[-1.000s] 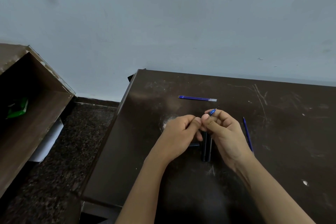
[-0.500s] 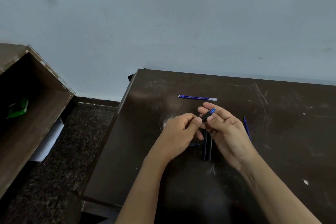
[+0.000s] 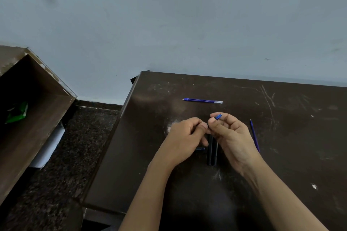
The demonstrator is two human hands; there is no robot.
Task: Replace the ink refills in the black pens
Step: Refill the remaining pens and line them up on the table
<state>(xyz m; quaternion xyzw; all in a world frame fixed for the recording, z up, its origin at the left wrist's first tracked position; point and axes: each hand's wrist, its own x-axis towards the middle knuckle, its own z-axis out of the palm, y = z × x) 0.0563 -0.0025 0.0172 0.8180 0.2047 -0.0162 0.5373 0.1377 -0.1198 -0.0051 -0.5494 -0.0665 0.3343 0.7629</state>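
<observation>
At far left, wooden shelf (image 3: 37, 118) with green packet (image 3: 16, 113) inside; dark scratched table (image 3: 150, 174) to its right, against pale wall (image 3: 169, 33); left hand (image 3: 185, 137) over table centre, fingers curled, thumb tip touching right thumb, pinching near end of blue-tipped pen (image 3: 217, 117); short black threaded piece (image 3: 200, 149) lying just beneath; two black pen barrels (image 3: 212, 153) side by side on table between wrists; pair of blue refills (image 3: 202, 101) farther back; right hand (image 3: 231, 135) pinches pen's tip end; single blue refill (image 3: 254, 136) just right of it.
</observation>
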